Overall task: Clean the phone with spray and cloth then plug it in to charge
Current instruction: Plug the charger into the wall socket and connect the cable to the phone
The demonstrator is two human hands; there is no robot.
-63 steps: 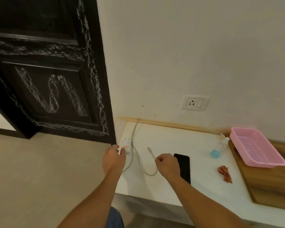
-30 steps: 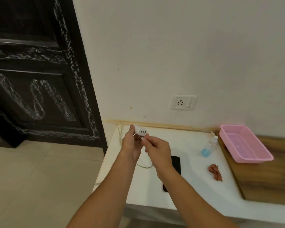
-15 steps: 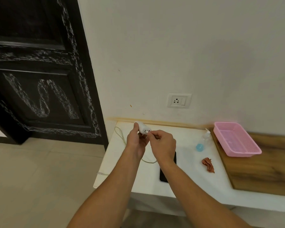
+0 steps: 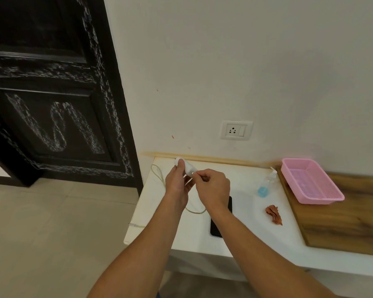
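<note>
My left hand (image 4: pixel 178 186) grips a white charger adapter (image 4: pixel 185 166) above the white table (image 4: pixel 241 233). My right hand (image 4: pixel 213 188) pinches the end of the pale charging cable (image 4: pixel 157 175) against the adapter's face. The cable loops over the table's left side. A black phone (image 4: pixel 216 226) lies flat on the table, partly hidden under my right wrist. To the right stand a small spray bottle (image 4: pixel 265 186) with blue liquid and, nearer me, a crumpled brown cloth (image 4: pixel 274 214). A white wall socket (image 4: pixel 236 130) sits above the table.
A pink plastic basket (image 4: pixel 310 183) rests on a wooden board (image 4: pixel 353 222) at the right. A dark carved door (image 4: pixel 52 93) fills the left. The table's left edge drops to a tiled floor (image 4: pixel 52 233).
My left hand picked the adapter up off the table. My right hand lifted the cable end and brought it to the adapter. The adapter has turned in my grip.
</note>
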